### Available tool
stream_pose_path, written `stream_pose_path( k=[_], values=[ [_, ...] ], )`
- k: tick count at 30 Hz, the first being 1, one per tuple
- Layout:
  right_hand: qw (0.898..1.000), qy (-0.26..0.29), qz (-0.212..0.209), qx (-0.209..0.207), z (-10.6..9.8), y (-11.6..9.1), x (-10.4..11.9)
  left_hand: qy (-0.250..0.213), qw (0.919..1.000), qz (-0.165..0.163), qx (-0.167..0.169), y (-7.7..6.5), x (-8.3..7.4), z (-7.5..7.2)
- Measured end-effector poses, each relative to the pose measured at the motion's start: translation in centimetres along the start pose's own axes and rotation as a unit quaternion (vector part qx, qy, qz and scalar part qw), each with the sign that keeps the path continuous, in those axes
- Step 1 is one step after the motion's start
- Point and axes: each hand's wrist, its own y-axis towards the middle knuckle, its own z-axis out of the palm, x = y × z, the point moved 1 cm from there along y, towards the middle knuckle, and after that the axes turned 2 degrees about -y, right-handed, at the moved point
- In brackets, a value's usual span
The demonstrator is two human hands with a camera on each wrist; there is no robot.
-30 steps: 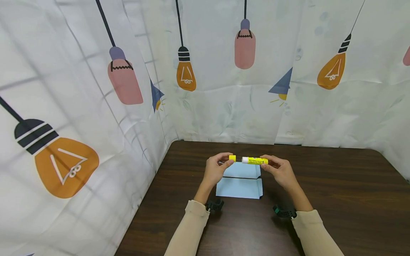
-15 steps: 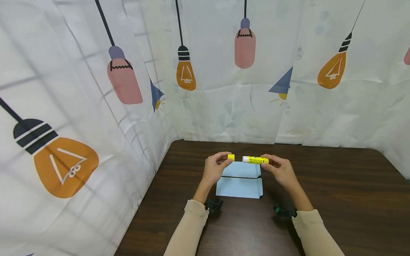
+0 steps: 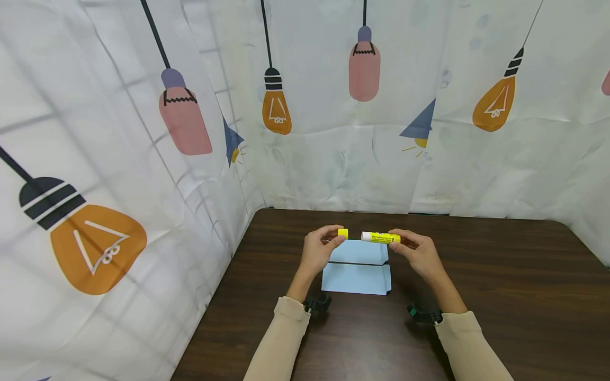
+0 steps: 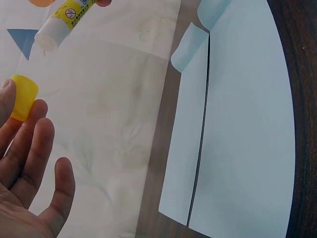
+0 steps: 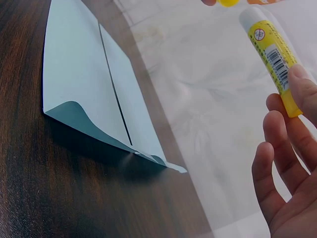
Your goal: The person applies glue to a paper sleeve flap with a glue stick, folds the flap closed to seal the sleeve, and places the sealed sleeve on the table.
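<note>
My left hand pinches a small yellow cap between thumb and fingers, its other fingers spread loosely. Opposite it, my right hand holds a yellow-and-white glue stick by its yellow lower end, the white open end turned toward the cap. A gap separates cap and stick. Both are held up above two light blue paper pieces that lie on the table with a narrow dark slit between them. In the right wrist view, the near corner of the blue paper curls up.
The dark brown wooden table spreads out on both sides of the paper. A white curtain printed with lamps and bulbs hangs behind it and along the left. Each wrist wears a dark band, such as the left band.
The cap in my left hand has moved slightly left and the glue stick slightly right, so the gap between them has widened a little. The blue paper has stayed in place.
</note>
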Motion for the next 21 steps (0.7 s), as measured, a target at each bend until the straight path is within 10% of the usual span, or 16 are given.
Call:
stream_pose_path(
  k=[21],
  values=[
    [1.0,0.012,0.01,0.002,0.1,0.1,-0.6,0.005,0.9996,-0.025,-0.012,0.2,1.3,-1.4]
  ],
)
